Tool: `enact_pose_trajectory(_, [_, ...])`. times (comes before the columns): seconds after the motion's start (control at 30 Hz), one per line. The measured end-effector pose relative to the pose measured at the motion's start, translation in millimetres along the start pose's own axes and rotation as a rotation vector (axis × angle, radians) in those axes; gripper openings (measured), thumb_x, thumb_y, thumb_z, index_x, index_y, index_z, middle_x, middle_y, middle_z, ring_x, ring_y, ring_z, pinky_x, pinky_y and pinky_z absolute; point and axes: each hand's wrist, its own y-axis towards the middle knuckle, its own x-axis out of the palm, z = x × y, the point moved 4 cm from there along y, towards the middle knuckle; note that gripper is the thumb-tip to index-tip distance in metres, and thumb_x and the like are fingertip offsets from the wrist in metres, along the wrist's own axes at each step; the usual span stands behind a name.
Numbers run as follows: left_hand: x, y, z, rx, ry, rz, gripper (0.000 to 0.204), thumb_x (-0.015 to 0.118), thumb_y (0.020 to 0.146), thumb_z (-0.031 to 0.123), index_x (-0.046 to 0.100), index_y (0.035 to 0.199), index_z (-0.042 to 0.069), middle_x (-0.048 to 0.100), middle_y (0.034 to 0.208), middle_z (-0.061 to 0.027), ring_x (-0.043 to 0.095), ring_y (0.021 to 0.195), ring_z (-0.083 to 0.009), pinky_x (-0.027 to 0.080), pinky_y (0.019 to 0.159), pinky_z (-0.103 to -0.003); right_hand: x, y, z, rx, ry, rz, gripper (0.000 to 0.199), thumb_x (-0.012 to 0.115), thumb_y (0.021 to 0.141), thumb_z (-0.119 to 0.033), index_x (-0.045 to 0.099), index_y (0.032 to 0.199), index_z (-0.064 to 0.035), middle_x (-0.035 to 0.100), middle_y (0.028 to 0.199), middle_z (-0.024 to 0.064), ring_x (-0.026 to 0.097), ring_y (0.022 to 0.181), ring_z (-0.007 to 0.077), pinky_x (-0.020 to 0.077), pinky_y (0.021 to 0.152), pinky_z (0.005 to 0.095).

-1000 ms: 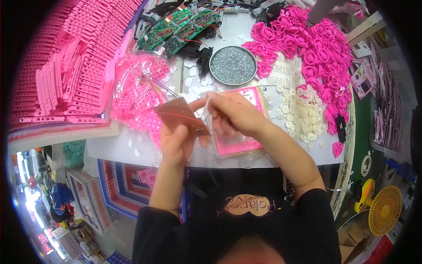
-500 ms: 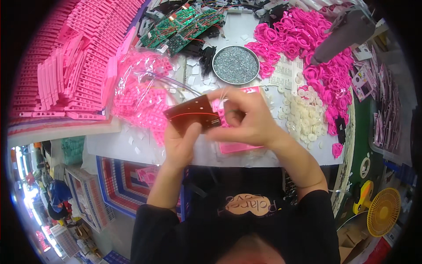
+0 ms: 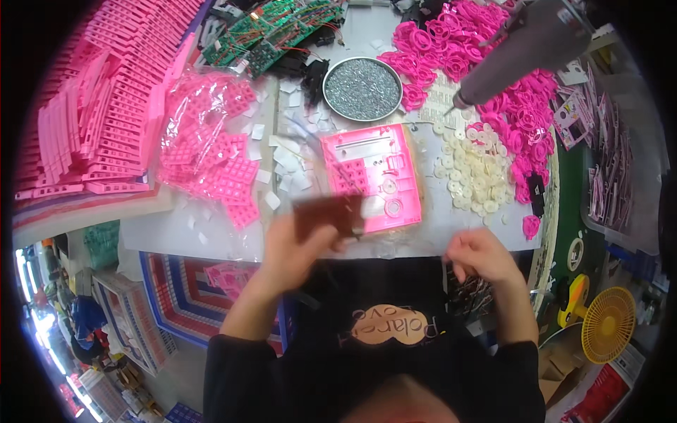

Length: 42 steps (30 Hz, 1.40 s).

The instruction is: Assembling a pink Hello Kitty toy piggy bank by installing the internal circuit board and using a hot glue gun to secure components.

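Observation:
My left hand (image 3: 293, 257) is closed on the edge of a brown circuit board (image 3: 317, 215), smeared by motion, with thin wires trailing up from it. The board overlaps the lower left corner of a pink plastic housing (image 3: 407, 201) lying on the table. Inside the housing sit a pink button pad (image 3: 350, 176), small round parts and a metal strip. To the right, near the table's front edge, my right hand (image 3: 483, 255) is curled with its fingers drawn together. What it holds, if anything, is hidden.
A round tin of screws (image 3: 363, 88) stands behind the housing. White discs (image 3: 476, 173) and magenta rings (image 3: 451, 42) lie to the right, under a hanging electric screwdriver (image 3: 515, 60). Bagged pink button pads (image 3: 204, 134), stacked pink housings (image 3: 120, 92) and green circuit boards (image 3: 275, 32) are left and behind.
My right hand has left the circuit board and moved down and right to the table's front edge. My left hand has lowered the board slightly, uncovering the pink housing. The view has shifted a little.

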Motion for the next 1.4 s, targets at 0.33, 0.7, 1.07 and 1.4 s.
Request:
enact_pose_trajectory(0.33, [59,-1,-2,0.167,0.503,-0.395,0.02,0.067,0.093,0.013,0.066,0.111,0.005,0.065,0.084,-0.0138,0.064,0.077,-0.0338,0.051,0.068,-0.039,43,-19,-110,-0.838,-0.836,0.088,0.07,0.073,0.084,-0.05,0.061,0.135,-0.0034,0.058,0.137,0.0211,0.048,0.133,0.0407,0.0339,0.112,0.05])
enact_pose_trajectory(0.7, [41,-14,-50,-0.453,-0.606,-0.084,0.056,0.051,0.104,0.017,0.028,0.153,0.003,0.043,0.15,-0.0195,0.061,0.117,-0.0266,0.055,0.095,-0.041,53,136,-130,-0.592,-0.625,-0.099,0.022,0.068,0.09,-0.012,0.07,0.108,0.0014,0.07,0.086,0.0071,0.065,0.079,0.0126,0.052,0.07,0.0295])
enact_pose_trajectory(1.07, [17,-35,-19,0.013,0.71,-0.131,0.069,0.076,0.086,0.013,0.047,0.146,0.001,0.068,0.12,-0.0159,0.067,0.107,-0.0286,0.056,0.082,-0.036,70,170,-143,-0.694,-0.998,-0.024,0.022,0.068,0.087,-0.016,0.07,0.102,0.0006,0.07,0.092,0.0196,0.067,0.09,0.0374,0.0519,0.08,0.0463])
enact_pose_trajectory(1.4, [9,17,-15,0.435,1.275,0.049,0.051,0.078,0.083,0.027,0.062,0.125,0.003,0.061,0.128,-0.014,0.056,0.125,-0.0293,0.04,0.102,-0.044,85,163,-141,-0.818,-1.188,0.084,0.029,0.069,0.083,-0.011,0.068,0.11,-0.0003,0.068,0.1,0.0183,0.064,0.099,0.0379,0.0518,0.087,0.0473])
